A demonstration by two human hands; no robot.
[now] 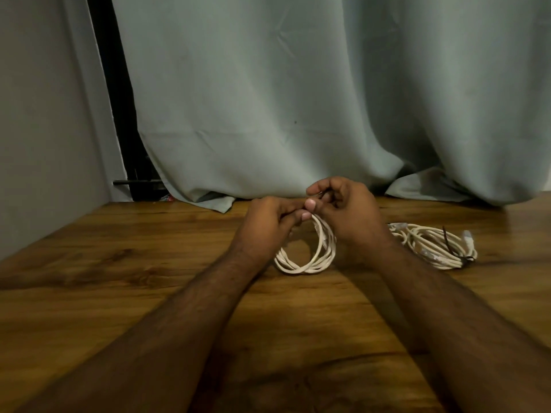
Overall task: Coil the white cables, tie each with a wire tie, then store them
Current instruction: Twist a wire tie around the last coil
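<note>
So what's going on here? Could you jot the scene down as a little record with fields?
surface: wooden table
backdrop: grey curtain
left hand: fingers curled on the top of the held coil
right hand: pinching at the same spot
held coil: white cable, standing upright, bottom resting on the table
second coil: white, lying flat to the right, dark tie across it
tie on held coil: cannot tell

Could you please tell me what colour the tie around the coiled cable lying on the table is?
Dark, black or dark brown, against the white coiled cable; the tie shows in the head view.
</note>
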